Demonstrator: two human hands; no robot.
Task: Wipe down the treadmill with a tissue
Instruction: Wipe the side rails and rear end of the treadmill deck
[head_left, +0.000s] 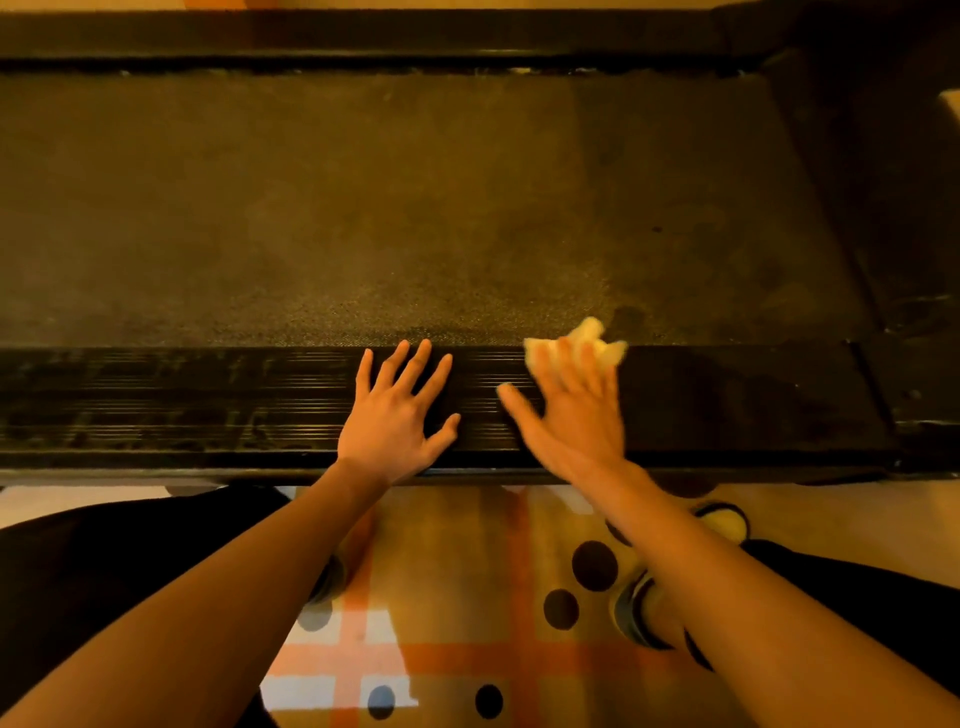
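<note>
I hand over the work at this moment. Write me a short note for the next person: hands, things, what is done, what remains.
Left hand: flat, fingers spread, resting on the ribbed side rail.
Right hand: blurred, straight fingers pressing the tissue at the edge between rail and belt.
Done: unclear how much is wiped.
To do: rail at the left shows smears, belt looks dusty; probably both need wiping.

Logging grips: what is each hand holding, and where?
Right hand presses the tissue flat under its fingertips; left hand rests bare on the treadmill rail.
</note>
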